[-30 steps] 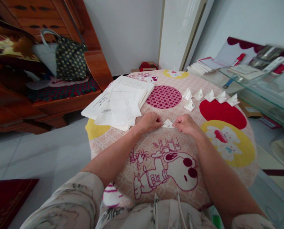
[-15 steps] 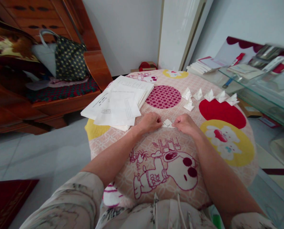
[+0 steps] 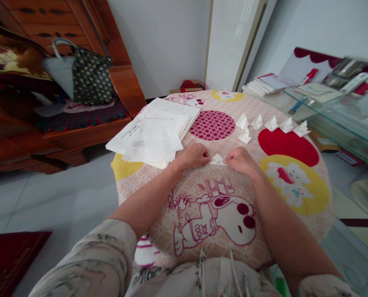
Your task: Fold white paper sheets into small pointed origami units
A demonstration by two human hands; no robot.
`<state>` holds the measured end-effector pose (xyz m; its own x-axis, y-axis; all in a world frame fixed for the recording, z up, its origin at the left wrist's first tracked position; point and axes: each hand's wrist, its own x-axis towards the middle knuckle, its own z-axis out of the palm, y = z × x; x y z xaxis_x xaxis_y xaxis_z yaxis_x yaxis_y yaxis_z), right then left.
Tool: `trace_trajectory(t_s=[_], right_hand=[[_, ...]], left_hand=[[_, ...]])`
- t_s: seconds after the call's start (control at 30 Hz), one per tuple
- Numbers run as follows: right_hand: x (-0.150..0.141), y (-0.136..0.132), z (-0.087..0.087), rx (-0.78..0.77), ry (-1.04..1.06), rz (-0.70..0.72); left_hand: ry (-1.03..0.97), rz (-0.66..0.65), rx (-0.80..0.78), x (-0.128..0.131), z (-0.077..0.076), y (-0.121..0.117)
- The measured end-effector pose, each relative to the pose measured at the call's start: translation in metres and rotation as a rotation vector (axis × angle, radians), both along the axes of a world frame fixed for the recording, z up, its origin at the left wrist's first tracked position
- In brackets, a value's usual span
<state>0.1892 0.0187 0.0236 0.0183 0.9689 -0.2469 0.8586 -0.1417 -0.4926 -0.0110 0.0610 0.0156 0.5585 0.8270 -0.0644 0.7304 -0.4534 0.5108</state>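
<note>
1. The small folded paper (image 3: 217, 159) sat flat on the desk (image 3: 199, 181), right between the two hands and in front of the person, with a peaked middle and some print showing.
2. Left hand (image 3: 196, 156): fingers pinched at the paper's left corner, the rest curled in. Right hand (image 3: 240, 160): fingers gripped the right corner. Exactly how each thumb sat under there, I couldn't tell.
3. My take: even pressure was the thing to aim for. With a piece that tiny, one side pulling harder would've skewed the peak, so both corners needed to sit level.
4. Keeping it down against the desk looked smart to me, since the cloth on top was soft and a crease made mid-air would probably have come out mushy. Firm fingertips, no tugging, or the thin paper could've torn.
5. Six folded pieces (image 3: 271, 123) stood beyond the right hand, five in a rough row and one nearer. Handy for comparing shape, but worth keeping the right elbow and wrist clear of them.
6. The loose printed sheets (image 3: 153, 132) lay just beyond the left forearm, close enough that a careless sleeve might've dragged them.
</note>
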Motion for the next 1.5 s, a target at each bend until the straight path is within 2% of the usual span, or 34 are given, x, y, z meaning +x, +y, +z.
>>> trace_trajectory(t_s=[0.37,0.53,0.6,0.7,0.77,0.87,1.17,1.33,1.5], right_hand=[[0.001,-0.001,-0.001,0.014,0.008,0.014],[0.002,0.002,-0.003,0.016,-0.004,0.007],[0.003,0.003,-0.006,0.022,-0.005,0.015],[0.003,0.004,-0.008,0.033,-0.011,0.023],[0.003,0.004,-0.008,0.045,-0.012,0.014],[0.004,0.003,-0.007,0.043,0.01,-0.001],[0.005,-0.003,-0.003,-0.049,0.216,-0.096],[-0.004,-0.002,-0.003,0.102,0.003,-0.06],[-0.004,0.002,-0.003,0.065,-0.027,-0.061]], left_hand=[[0.009,0.034,0.021,0.001,-0.004,-0.001],[0.035,0.041,0.11,0.004,-0.009,-0.01],[-0.012,0.008,0.196,0.005,-0.013,-0.015],[-0.129,-0.162,0.314,0.006,-0.017,-0.021],[-0.156,-0.279,0.335,0.007,-0.018,-0.023],[-0.127,-0.345,0.336,0.006,-0.016,-0.024],[-0.149,-0.391,0.306,-0.002,-0.023,-0.017],[-0.144,-0.371,0.306,-0.002,-0.022,-0.018],[-0.142,-0.375,0.304,-0.002,-0.02,-0.018]])
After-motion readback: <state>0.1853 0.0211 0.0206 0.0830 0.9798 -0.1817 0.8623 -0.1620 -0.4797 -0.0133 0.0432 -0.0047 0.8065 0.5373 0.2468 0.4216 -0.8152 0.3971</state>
